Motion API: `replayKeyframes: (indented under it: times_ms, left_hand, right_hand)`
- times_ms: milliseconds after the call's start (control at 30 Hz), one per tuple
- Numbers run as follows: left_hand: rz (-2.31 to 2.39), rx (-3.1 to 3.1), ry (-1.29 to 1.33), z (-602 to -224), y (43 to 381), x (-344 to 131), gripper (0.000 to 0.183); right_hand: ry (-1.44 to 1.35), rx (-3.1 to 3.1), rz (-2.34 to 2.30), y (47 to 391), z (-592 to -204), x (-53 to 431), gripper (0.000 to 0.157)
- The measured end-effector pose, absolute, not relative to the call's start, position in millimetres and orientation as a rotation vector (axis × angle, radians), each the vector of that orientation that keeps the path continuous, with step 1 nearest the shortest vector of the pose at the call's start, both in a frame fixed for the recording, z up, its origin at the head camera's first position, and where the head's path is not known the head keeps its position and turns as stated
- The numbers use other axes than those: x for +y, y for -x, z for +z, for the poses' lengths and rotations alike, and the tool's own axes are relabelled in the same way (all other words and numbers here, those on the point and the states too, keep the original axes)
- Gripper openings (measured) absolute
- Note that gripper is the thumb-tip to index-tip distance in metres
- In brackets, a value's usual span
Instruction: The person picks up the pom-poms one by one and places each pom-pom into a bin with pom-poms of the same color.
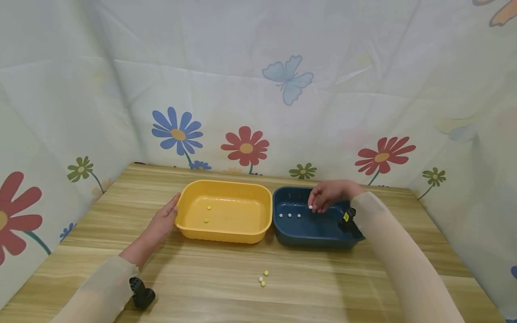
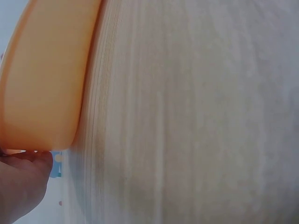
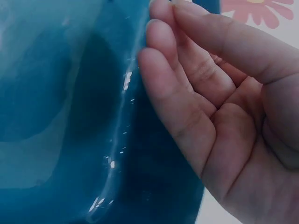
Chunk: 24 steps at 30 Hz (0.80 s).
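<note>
Over the dark blue tray, my right hand pinches a small white ball between thumb and fingertips. In the right wrist view, the pinching fingertips are at the top edge, above the blue wall. Three white balls lie in a row on that tray's floor. My left hand touches the left end of the yellow tray, its fingers extended along the outer wall and partly hidden by it in the left wrist view. Inside the yellow tray are two yellow balls.
On the wooden table, in front of the trays, lie two yellow balls and a white ball close together. The trays stand side by side. A flower-printed cloth hangs behind and at both sides.
</note>
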<state>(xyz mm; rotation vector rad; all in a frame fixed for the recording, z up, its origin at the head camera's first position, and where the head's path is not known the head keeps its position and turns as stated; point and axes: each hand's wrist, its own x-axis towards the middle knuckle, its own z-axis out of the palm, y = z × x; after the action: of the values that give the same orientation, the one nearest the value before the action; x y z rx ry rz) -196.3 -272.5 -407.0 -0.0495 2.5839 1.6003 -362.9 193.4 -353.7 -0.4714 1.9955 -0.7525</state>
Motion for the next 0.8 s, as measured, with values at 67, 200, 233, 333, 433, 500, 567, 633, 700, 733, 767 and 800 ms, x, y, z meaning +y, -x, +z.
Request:
replayKeyframes:
  times_ms: [67,200,233,333,433,500,567,633,700,733,767,800]
  left_hand:
    - [1.601,2.590,0.045,-407.2,196.3,-272.6,0.054]
    - [1.600,2.594,0.042,-407.7,196.7,-273.0,0.054]
    - [1.600,2.594,0.042,-407.8,196.9,-273.1,0.054]
    - [1.596,2.590,0.040,-408.0,197.1,-273.5,0.054]
    - [1.598,2.589,0.039,-407.8,197.0,-273.4,0.054]
    - [1.611,2.581,0.034,-407.4,197.1,-273.2,0.054]
    - [1.623,2.576,0.023,-407.0,196.7,-273.0,0.054]
    - [1.628,2.578,0.014,-406.7,196.5,-273.0,0.054]
    - [1.625,2.582,0.013,-406.5,196.3,-273.2,0.054]
    - [1.618,2.585,0.017,-406.5,195.9,-273.2,0.054]
    - [1.616,2.583,0.022,-406.5,196.1,-273.2,0.054]
    - [1.611,2.583,0.026,-406.7,196.4,-273.4,0.054]
  right_hand:
    - [0.459,1.992,-0.740,364.0,-357.0,193.5,0.011]
    - [0.428,1.986,-0.715,365.5,-363.2,193.2,0.009]
    - [0.422,1.982,-0.705,365.8,-364.6,193.0,0.009]
    - [0.417,1.974,-0.673,365.7,-368.0,191.8,0.008]
    - [0.414,1.975,-0.659,364.5,-370.1,190.4,0.008]
    - [0.411,1.982,-0.656,363.6,-371.0,189.6,0.008]
    - [0.404,1.990,-0.649,362.8,-371.8,188.6,0.009]
    - [0.392,2.000,-0.636,362.7,-372.7,187.9,0.009]
    - [0.381,2.006,-0.626,363.1,-373.9,187.3,0.010]
    - [0.377,2.007,-0.621,363.5,-374.5,187.2,0.010]
    - [0.374,2.007,-0.615,364.0,-375.5,187.1,0.010]
    - [0.374,2.009,-0.608,364.6,-376.7,187.2,0.010]
